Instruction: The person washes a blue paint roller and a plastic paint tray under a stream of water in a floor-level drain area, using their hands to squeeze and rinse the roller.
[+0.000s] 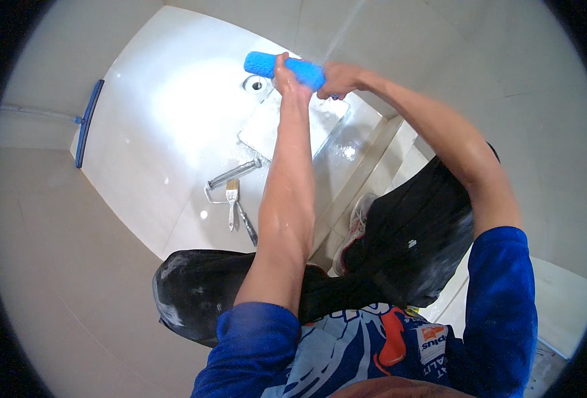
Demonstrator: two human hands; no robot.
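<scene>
Head view: L hand [288,81] is curled snugly round the blue roller sleeve [305,71], which is up over the far end of the white tray [260,129], close by the floor drain [256,85]. R hand [340,79] is at the sleeve's R end w/ fingers bent; can't tell if it grips the sleeve or sth else. Progress, my guess: sleeve's off the roller frame [234,174], and w/ wet floor & wet arms a rinse is prob underway; can't tell how clean it is. Frame & paintbrush [232,196] lie aside, both out of hand, so prob left for later if they need doing. Edges: R wall [432,53] is close behind R hand, raised ledge [356,156] runs along the tray's R side, knees close in nearer the body. Most open room is L, across the white floor [154,132] toward the squeegee [89,126] by the L wall
</scene>
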